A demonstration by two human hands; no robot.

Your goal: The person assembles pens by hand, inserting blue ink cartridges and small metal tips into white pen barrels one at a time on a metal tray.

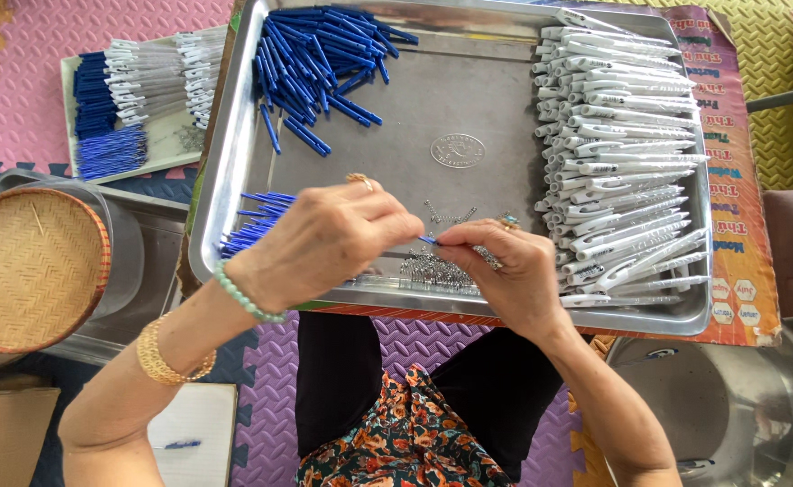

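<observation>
My left hand (324,236) and my right hand (500,271) meet over the front of a steel tray (234,135). Between their fingertips they pinch a thin blue pen refill (427,240); my right hand appears to hold a small metal spring against it. Under the hands lies a pile of small metal springs (428,268). Blue refills (252,230) lie at the tray's left front, partly hidden by my left hand. Blue pen parts (320,59) are heaped at the back left. White pen barrels (622,162) fill the right side.
A white tray of assembled white-and-blue pens (135,95) sits at the back left. A woven basket lid (27,266) rests on a clear container at the left. A steel bowl (730,406) is at the lower right. Foam mats cover the floor.
</observation>
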